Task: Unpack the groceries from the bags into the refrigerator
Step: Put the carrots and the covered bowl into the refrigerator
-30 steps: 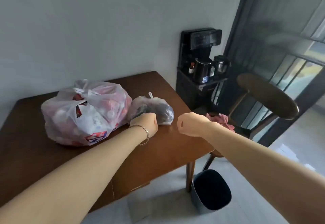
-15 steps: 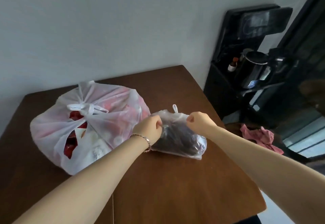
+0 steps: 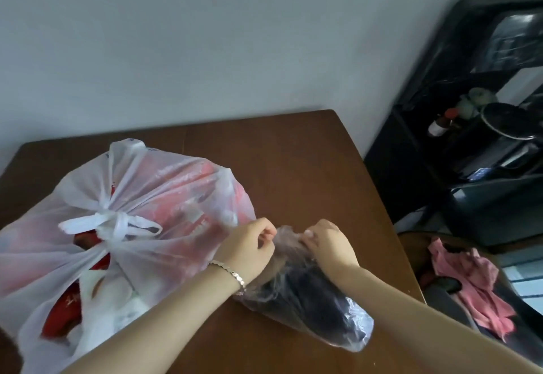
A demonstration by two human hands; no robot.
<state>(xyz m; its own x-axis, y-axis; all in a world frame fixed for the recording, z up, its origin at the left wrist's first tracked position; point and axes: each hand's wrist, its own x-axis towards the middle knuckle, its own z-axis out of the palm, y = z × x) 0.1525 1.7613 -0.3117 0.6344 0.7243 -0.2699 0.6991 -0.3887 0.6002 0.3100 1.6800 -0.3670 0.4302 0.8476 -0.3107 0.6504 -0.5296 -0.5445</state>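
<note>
A small clear plastic bag (image 3: 311, 312) with dark purple contents lies on the brown wooden table (image 3: 288, 168). My left hand (image 3: 249, 248) and my right hand (image 3: 329, 241) both pinch the gathered top of this bag, a little apart from each other. A bracelet circles my left wrist. To the left sits a large white plastic bag (image 3: 117, 226), knotted at the top, with red and white packages showing through it. The refrigerator is not in view.
A black stand (image 3: 458, 150) with a kettle and small bottles is against the wall at the right. In front of it a chair (image 3: 411, 244) carries a pink cloth (image 3: 470, 279). The table's right edge runs close to my right arm.
The view has moved closer over the table. My right hand came from the air to the small bag, and both hands now pinch its top near the knot.
</note>
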